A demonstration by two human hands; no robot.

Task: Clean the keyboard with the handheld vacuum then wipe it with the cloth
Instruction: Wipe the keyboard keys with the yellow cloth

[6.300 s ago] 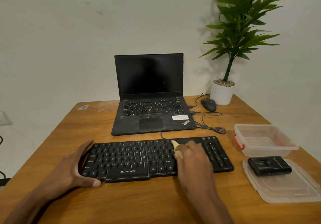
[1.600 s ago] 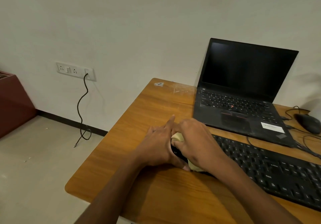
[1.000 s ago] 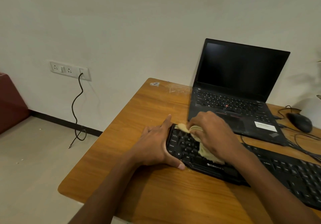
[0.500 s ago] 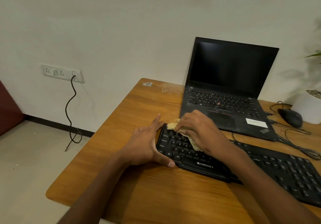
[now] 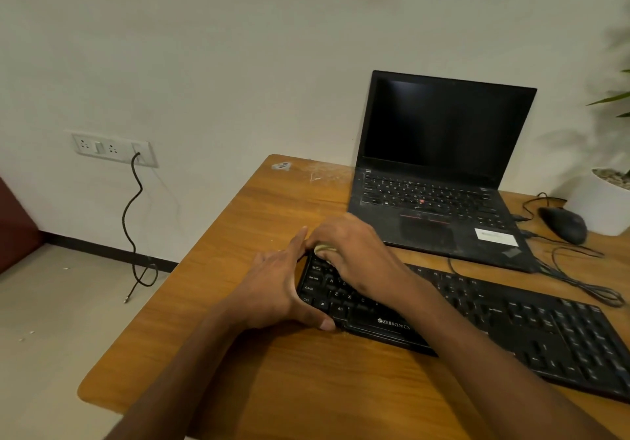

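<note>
A black keyboard (image 5: 494, 323) lies across the wooden table (image 5: 306, 381), running from centre to lower right. My left hand (image 5: 276, 289) holds its left end, thumb along the front edge and fingers stretched at the far corner. My right hand (image 5: 354, 252) presses a bunched yellow cloth (image 5: 324, 248) onto the keys at the keyboard's top-left corner; only a small fold of cloth shows under the fingers. The handheld vacuum is out of view.
An open black laptop (image 5: 439, 180) stands behind the keyboard. A black mouse (image 5: 562, 224) and loose cables (image 5: 579, 279) lie to its right, beside a white plant pot (image 5: 603, 200). The table's left edge drops to the floor; a wall socket (image 5: 112, 148) has a hanging cord.
My right hand slid the cloth up to the keyboard's far-left corner, and less of it shows. The left hand kept its hold on the keyboard's end. The view shifted slightly.
</note>
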